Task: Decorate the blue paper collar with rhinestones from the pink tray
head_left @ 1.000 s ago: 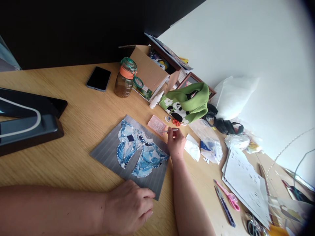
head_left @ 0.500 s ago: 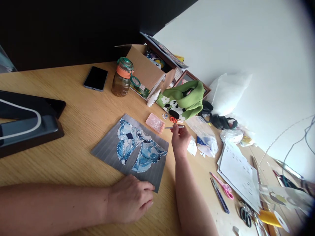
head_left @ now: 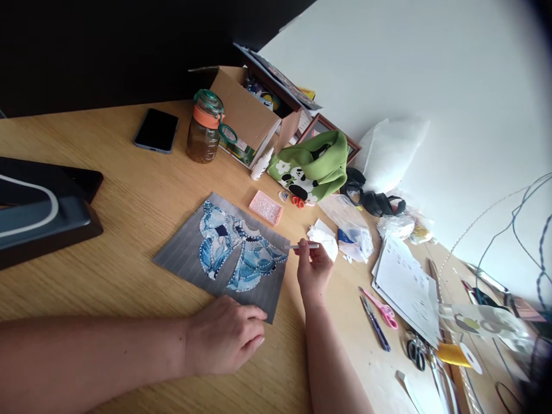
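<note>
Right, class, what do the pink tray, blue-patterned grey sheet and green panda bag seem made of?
Pink tray: probably smooth plastic, given its even colour and thin walls. Grey sheet: perhaps card or fabric, thin and flat, finish unclear. Panda bag: likely matte felt or knit, softly folded.

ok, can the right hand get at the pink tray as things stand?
Likely yes: the tray lies uncovered, just beyond the right hand, with nothing upright between them, though that hand holds a white stick.

Desktop (head_left: 129,241) looked smooth-grained wood, studded picture (head_left: 228,253) appeared bumpy, tray (head_left: 257,200) looked plastic, phone screen (head_left: 156,130) was glossy, box (head_left: 244,109) was matt cardboard, green bag (head_left: 330,164) appeared cloth.
</note>
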Motion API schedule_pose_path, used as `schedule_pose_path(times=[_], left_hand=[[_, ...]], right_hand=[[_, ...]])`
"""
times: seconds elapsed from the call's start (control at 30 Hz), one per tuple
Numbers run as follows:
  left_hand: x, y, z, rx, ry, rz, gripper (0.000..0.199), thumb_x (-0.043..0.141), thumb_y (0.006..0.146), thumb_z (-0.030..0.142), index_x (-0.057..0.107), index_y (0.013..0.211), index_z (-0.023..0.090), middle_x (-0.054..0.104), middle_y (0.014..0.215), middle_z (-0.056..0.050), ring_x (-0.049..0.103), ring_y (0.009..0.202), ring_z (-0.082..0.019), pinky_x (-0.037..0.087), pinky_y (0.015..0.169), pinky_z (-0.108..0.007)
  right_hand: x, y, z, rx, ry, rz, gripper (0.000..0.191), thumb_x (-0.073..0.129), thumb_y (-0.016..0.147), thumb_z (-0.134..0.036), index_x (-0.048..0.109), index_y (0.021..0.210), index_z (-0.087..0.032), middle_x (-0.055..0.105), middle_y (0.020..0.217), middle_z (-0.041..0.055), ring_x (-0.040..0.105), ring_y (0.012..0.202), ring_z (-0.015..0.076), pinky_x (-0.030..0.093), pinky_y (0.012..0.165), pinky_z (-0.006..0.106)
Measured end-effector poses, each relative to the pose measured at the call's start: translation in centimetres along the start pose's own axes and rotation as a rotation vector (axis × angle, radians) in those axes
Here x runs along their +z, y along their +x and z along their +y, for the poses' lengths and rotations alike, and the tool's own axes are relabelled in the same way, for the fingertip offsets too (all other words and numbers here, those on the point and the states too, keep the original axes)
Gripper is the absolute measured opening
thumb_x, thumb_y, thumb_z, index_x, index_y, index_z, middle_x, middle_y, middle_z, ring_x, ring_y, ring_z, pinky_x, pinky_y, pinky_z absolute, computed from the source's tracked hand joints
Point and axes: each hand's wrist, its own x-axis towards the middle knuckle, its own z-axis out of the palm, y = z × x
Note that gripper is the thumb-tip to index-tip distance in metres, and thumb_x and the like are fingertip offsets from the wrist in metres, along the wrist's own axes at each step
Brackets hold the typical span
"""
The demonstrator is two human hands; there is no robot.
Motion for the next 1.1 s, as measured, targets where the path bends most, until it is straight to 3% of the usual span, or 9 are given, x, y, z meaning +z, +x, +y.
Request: schedule_pose_path(times=[1.1], left_hand=[[-0.08,-0.03,0.14,0.004,0.01,0.006,0.015,0.054,0.093,0.018,0.066,0.084,0.019,0.069,0.12,0.003,0.072,0.092,-0.022,0.054,0.075,-0.034]], right_hand=[[0.79,-0.41,0.33,-0.048,-0.06,-0.066,0.039,0.054,0.091,-0.053,0.061,0.073,-0.019,0.071,0.065,0.0039,0.065,0.06,0.0176,0.047,0.061,0.027]])
